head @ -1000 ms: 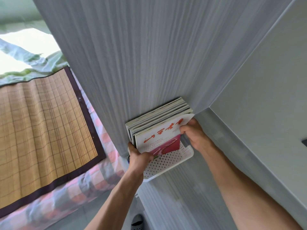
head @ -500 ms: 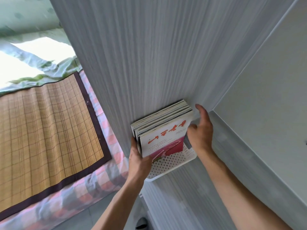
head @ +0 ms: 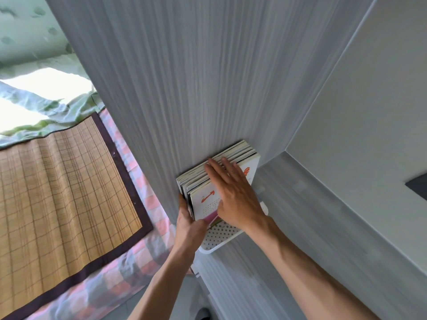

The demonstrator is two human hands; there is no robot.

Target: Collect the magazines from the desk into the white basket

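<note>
Magazines (head: 208,199) stood upright as one tight stack in the white basket (head: 219,236), thin glossy spines and pale page edges packed together; the exact number could not be counted, though several separate edges showed. The front cover was white with orange-red characters and a pink patch near its lower edge. The basket was a single piece of white plastic, its wall perforated with small round holes and its rim rounded, set against a tall panel (head: 184,88) of grey, vertically streaked wood grain, at the left end of a grey grained desk (head: 323,227). Two bare hands were at the stack. The right hand (head: 235,199) lay flat across the front cover, fingers (head: 217,169) straight and spread, their tips reaching the top edges of the magazines, pressing rather than grasping. The left hand (head: 189,225) gripped the stack's lower left corner, with its thumb on the front cover; its fingers were hidden. To the left lay one woven bamboo mat (head: 57,192) with a dark border over checked pink bedding (head: 111,285).
</note>
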